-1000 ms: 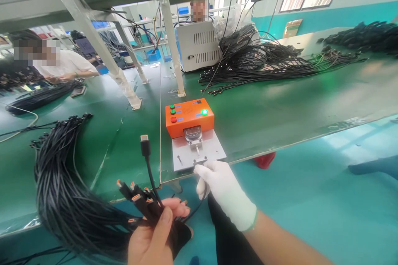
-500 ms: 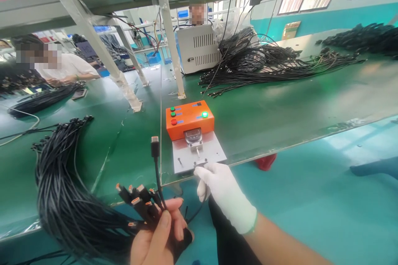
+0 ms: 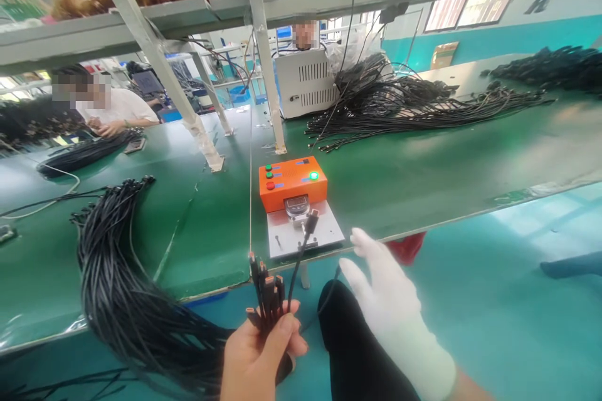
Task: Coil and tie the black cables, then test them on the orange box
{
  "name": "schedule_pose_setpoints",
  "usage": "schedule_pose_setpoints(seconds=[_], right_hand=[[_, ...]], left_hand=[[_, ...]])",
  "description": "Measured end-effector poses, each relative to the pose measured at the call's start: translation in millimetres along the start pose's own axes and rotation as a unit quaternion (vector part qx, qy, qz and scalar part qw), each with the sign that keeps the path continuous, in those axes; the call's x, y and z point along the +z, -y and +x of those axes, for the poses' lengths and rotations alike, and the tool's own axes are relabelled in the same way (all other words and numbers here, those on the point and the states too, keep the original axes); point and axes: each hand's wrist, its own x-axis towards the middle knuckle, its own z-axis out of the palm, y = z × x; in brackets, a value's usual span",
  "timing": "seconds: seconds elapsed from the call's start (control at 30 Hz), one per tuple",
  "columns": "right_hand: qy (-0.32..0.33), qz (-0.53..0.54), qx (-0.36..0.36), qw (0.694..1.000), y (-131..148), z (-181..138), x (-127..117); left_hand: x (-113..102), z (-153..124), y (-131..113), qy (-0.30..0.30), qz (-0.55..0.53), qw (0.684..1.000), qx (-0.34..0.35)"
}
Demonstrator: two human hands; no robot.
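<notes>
My bare left hand (image 3: 263, 351) grips a bunch of black USB-C cables (image 3: 269, 291), their orange-lined plugs pointing up. One cable (image 3: 301, 257) stands out higher, its plug in front of the metal plate (image 3: 329, 229) of an orange tester (image 3: 294, 185). The tester carries a small digital gauge (image 3: 297, 205) and a lit green button. My right hand (image 3: 390, 307), in a white glove, is open to the right of the plate, thumb and fingers apart. A thin cable curve shows by its thumb tip; whether they touch I cannot tell.
A thick bundle of black cables (image 3: 113, 250) hangs over the bench edge at left. More cables (image 3: 399, 106) lie behind, beside a grey vented box (image 3: 308, 84). White shelf posts (image 3: 266, 62) rise from the green bench (image 3: 423, 169). Two people sit beyond.
My right hand has moved away from the plate's front edge to the right and opened. My left hand has moved right, bringing the raised plug in front of the plate. The view has shifted slightly.
</notes>
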Motion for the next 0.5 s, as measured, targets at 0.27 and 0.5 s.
schedule_pose_setpoints(seconds=[0.27,0.5], right_hand=[[0.151,0.396,0.01,0.906,60,2,2],[0.293,0.428,0.138,0.844,28,2,27]], left_hand=[[5,-4,11,0.053,0.06,0.997,0.003],[-3,-1,-5,-0.097,-0.128,0.987,0.013]])
